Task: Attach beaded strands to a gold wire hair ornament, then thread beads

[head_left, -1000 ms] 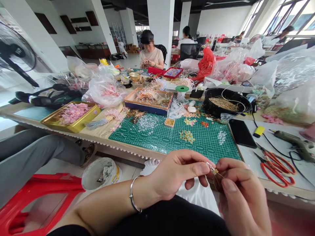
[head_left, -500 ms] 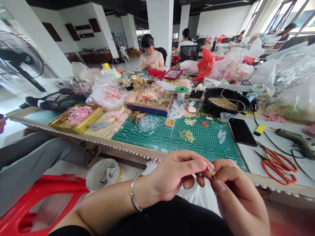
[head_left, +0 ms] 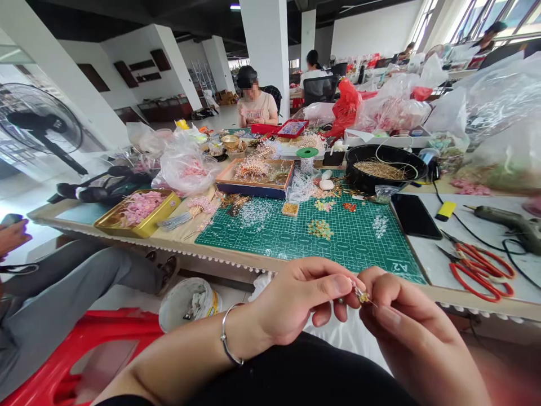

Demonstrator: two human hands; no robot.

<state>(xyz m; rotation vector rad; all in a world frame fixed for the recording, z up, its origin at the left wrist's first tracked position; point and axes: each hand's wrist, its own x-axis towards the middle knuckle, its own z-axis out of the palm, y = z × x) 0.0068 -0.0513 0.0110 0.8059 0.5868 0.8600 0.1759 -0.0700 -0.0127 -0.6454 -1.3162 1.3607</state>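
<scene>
My left hand, with a silver bangle at the wrist, pinches a small beaded ornament with clear and yellow-gold pieces. Close against it on the right, my right hand is closed with thumb and forefinger on a thin wire that runs from the ornament. Both hands are held over my lap, just short of the table edge. Beyond them on the green cutting mat lie a pile of yellow-green beads, some orange beads, clear beads and a small box of gold beads.
Orange-handled scissors, a black phone and a glue gun lie at the right. A gold tin of pink flowers stands left, a black basin at the back. A person sits opposite; another's legs are at left.
My right hand has shifted slightly right and down, and the wire between it and the ornament now shows. My view has turned slightly. A hand with a dark object has appeared at the far left.
</scene>
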